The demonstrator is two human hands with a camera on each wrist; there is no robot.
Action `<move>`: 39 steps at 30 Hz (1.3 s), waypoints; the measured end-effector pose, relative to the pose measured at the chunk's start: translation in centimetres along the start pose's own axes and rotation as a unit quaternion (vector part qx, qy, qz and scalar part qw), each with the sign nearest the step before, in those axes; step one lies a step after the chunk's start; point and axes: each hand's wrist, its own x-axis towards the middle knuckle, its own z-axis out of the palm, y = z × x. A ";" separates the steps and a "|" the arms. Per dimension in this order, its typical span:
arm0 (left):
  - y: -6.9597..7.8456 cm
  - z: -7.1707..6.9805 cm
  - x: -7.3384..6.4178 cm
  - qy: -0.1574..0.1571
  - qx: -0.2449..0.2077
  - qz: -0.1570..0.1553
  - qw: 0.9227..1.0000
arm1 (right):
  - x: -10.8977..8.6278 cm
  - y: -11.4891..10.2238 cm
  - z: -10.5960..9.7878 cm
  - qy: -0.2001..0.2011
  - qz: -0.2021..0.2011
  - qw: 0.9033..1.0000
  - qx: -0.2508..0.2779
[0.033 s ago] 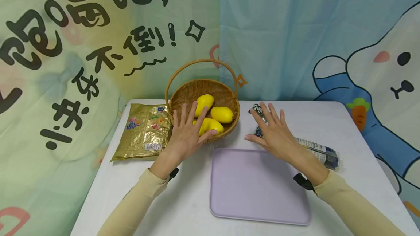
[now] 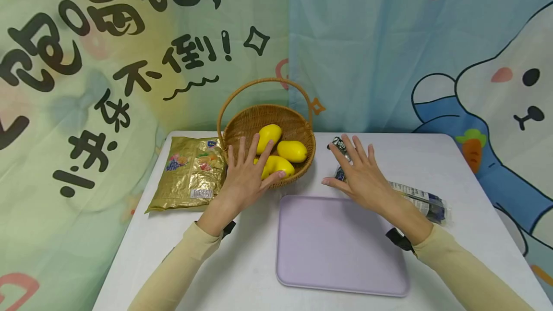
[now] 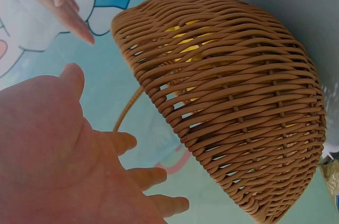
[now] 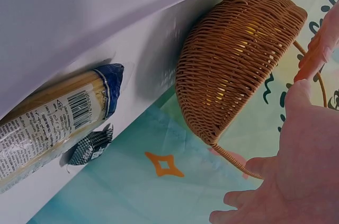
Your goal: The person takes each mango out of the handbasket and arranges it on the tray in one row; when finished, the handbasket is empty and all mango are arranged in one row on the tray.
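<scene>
My left hand (image 2: 242,179) is held up with straight, spread fingers in front of the wicker basket (image 2: 239,126), holding nothing. Yellow fruits (image 2: 293,151), mango-like in shape, lie in the basket; the left fingers overlap one of them in the head view. Over the far edge of the lilac tray (image 2: 341,248) hovers my right hand (image 2: 365,181), fingers likewise spread and nothing held. Beneath it lies a long clear packet with blue ends (image 4: 74,110), partly hidden by the hand in the head view; pale sticks like dry noodles show through it.
A gold foil bag (image 2: 190,172) with fruit pictures lies left of the basket. Beyond the right fingertips is a small black-and-white checked packet (image 4: 92,147). The basket's tall handle (image 2: 268,79) arches upward. A printed curtain (image 2: 358,52) hangs behind the white table (image 2: 246,263).
</scene>
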 end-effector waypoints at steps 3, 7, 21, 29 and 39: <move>0.0 -0.1 0.0 0.000 0.002 -0.001 1.000 | 0.0 0.0 0.0 0.001 -0.001 1.000 0.001; 0.0 -0.2 -0.1 -0.001 0.001 -0.004 1.000 | -0.1 -0.1 -0.1 0.003 0.000 1.000 0.001; -1.3 -1.8 -1.5 0.069 -0.143 -0.024 0.987 | -0.2 -0.1 -0.2 0.016 -0.008 1.000 0.009; -2.9 -2.2 -2.2 0.141 -0.173 -0.063 0.973 | -0.3 -0.1 -0.4 0.029 -0.011 0.999 0.008; -4.2 -1.0 -2.5 0.088 -0.202 -0.100 0.970 | 1.2 -1.5 -0.7 0.015 -0.011 0.999 0.029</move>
